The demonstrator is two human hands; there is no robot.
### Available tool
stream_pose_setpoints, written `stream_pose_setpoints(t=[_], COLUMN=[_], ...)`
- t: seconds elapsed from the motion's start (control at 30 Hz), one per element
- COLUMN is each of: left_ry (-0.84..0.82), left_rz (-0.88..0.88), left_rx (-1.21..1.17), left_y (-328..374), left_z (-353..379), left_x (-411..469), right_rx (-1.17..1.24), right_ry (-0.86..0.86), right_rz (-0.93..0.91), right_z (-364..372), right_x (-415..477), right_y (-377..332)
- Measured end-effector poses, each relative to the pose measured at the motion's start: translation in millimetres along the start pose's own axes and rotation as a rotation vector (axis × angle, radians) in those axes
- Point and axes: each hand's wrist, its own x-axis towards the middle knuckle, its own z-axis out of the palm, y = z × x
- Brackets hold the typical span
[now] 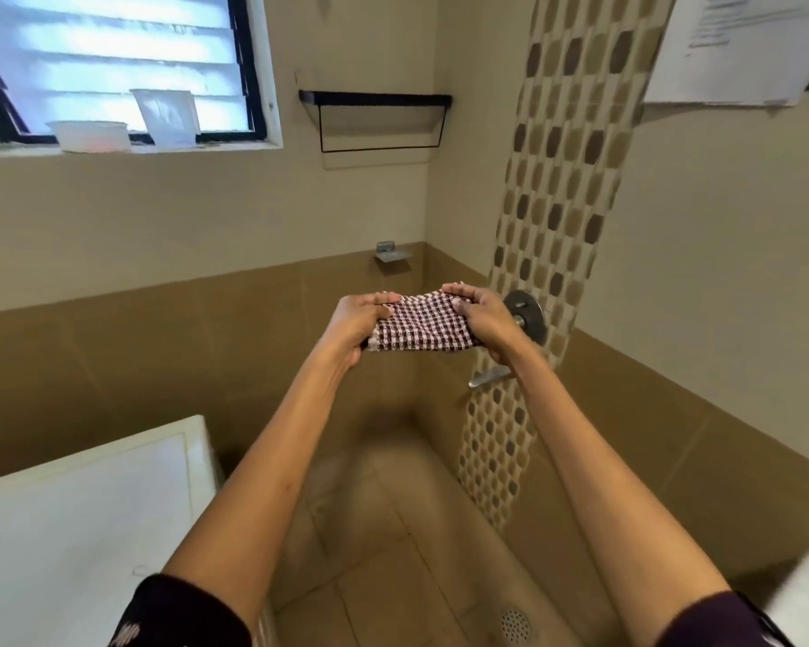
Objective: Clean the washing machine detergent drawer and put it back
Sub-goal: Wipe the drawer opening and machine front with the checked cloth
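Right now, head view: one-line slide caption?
Left hand and right hand grip a checked cloth held between them above the tiled floor, beside the wall valve.

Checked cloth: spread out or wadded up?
Spread. The checked cloth stretches flat between left hand and right hand, each gripping one end. Doubled over or not: cannot tell.

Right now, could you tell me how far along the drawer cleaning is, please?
Done: nothing visible; no drawer is in view. In hand: the left hand and right hand grip a checked cloth stretched between them, near the wall tap. Left: seemingly wiping the drawer and putting it back.
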Motion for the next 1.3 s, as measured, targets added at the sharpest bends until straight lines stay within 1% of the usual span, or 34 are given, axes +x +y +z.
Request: stream_pose_setpoints(t=[0.17, 0.27, 0.47, 0.57, 0.67, 0.8, 0.9, 1.0, 1.17, 1.3], left_ry=[0.048, 0.065, -0.015, -0.039, 0.029, 0.215, 0.285, 0.332, 0.427, 0.467], left_rz=[0.035, 0.041, 0.092, 0.128, 0.183, 0.298, 0.39, 0.473, 0.477, 0.456], left_rx=[0.045, 0.103, 0.308, 0.291, 0.249, 0.166, 0.162, 0.126, 0.166, 0.256], left_y=[23.4, 38.2, 91.3, 119.7, 142.0, 177.6, 207.8, 241.3, 298.1, 322.3], left_z=[-8.5, -16.7, -35.0, -44.1, -50.3, -54.9, -59.3, -58.8, -66.0, -76.9], left_x=[64.8, 110.3, 208.0, 252.2, 296.5, 359.2, 401.4, 441.0, 507.4, 553.5], right_rx=[-0.04, -0.005, -0.011, 0.004, 0.015, 0.023, 0.061, 0.05, -0.052, -0.116], right_ry=[-0.088, -0.067, -0.049, -0.07, -0.068, -0.079, -0.099, -0.109, -0.116, -0.132], right_rz=[-0.024, -0.048, -0.159, -0.213, -0.242, -0.293, -0.351, -0.413, -0.457, -0.507], right_z=[5.8, 10.4, 23.4, 27.0, 31.9, 38.9, 42.3, 42.7, 49.9, 67.6], right_x=[61.8, 115.3, 239.4, 292.5, 345.7, 424.9, 480.0, 529.4, 607.7, 666.5], right_y=[-8.9, -16.5, -51.9, -71.1, -87.4, -119.7, -152.5, -189.6, -235.0, -251.6])
